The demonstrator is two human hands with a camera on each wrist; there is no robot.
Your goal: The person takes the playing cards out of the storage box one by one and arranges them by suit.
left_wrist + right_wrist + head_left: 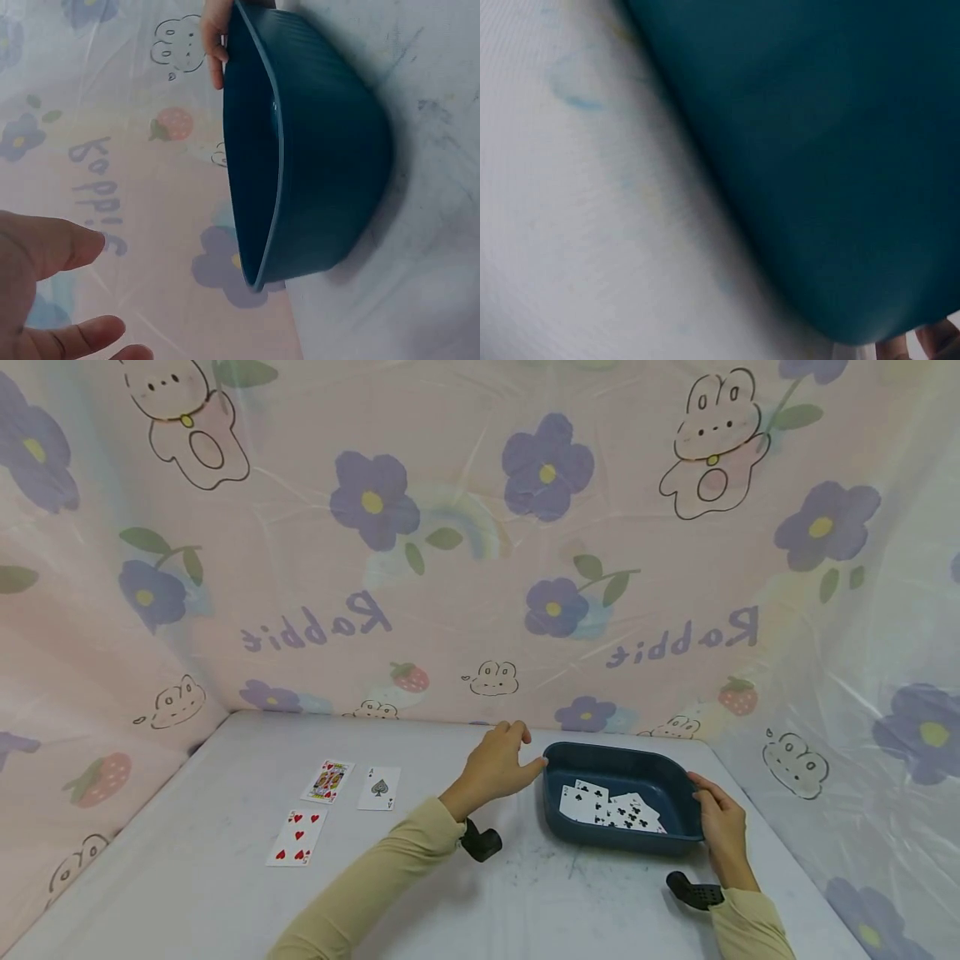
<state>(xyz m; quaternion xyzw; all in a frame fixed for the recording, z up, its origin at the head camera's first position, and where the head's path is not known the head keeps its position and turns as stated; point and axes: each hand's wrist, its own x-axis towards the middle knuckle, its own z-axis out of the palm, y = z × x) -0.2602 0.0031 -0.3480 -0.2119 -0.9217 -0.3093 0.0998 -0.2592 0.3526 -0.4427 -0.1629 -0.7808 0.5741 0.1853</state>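
Note:
A dark teal plastic basin stands on the right side of the table. Several playing cards lie face up on its floor, some overlapping. My right hand grips the basin's right rim; only its fingertips show in the right wrist view. Beside the basin's left end, my left hand is raised with fingers and thumb spread and nothing between them. The left wrist view shows that hand apart from the basin.
On the table's left lie a king of hearts, an ace of spades and a five of hearts, all face up. A printed rabbit-and-flower curtain surrounds the white table at the back and sides.

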